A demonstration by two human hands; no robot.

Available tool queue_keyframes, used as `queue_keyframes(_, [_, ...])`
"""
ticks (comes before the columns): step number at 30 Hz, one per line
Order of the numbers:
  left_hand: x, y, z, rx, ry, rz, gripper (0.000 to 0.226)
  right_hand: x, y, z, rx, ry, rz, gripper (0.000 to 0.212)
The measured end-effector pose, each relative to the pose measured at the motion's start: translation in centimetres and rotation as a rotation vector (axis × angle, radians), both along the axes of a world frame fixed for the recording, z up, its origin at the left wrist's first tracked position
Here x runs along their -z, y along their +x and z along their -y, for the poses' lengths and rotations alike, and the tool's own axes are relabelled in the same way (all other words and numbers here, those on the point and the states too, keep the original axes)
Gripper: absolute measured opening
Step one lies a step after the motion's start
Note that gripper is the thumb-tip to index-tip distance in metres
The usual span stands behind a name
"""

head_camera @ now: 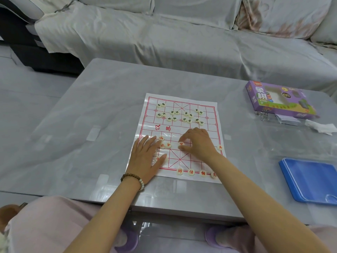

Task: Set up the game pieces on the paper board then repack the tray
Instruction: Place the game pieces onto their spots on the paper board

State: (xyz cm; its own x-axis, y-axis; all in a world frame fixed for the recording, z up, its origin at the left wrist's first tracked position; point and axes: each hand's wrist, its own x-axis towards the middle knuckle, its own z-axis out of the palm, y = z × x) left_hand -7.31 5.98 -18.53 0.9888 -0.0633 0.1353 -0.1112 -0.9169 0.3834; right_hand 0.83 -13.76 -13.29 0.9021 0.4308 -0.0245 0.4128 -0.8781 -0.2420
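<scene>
Desk (91, 106) room is ample, and the paper board (200, 159) lies flat in its middle. The blue tray (308, 181) sits well apart at my right, near the desk's front edge, with the purple game box (279, 99) beyond it.

My left hand (145, 157) lies flat, fingers straight, on the board's near left part. I judge it should press there so the thin sheet neither slides nor lifts. My right hand (198, 143) pinches one red piece (181, 143) between thumb and fingertips, just above the near palace. It should go down square on a line crossing, face up, without nudging the loose red pieces (165, 145) at my left fingertips. Four back-row pieces (191, 172) and a soldier (220, 147) at the right edge look placed. The green pieces (179, 114) lie in loose pairs on the far half, not yet ranked.

Hard to make out: the pinched piece's character, half covered by my fingers, and whatever lies under either palm. The tray's right corner is cut off, and I cannot tell whether it holds anything. The small clutter beside the box is too blurred to name.
</scene>
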Motion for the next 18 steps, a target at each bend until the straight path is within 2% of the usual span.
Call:
queue_keyframes(6, [-0.2,-0.1,0.1,-0.019,-0.001,-0.009,0.085,0.0,0.0,0.5,0.029,-0.009,0.057,0.042])
queue_keyframes(12, [-0.6,-0.1,0.2,-0.028,-0.016,-0.016,0.088,0.3,0.2,0.2,0.042,0.035,0.022,0.028])
queue_keyframes(18, [-1.0,-0.3,0.1,-0.045,-0.074,-0.004,0.09,0.6,0.2,-0.1,0.081,0.059,0.022,0.033])
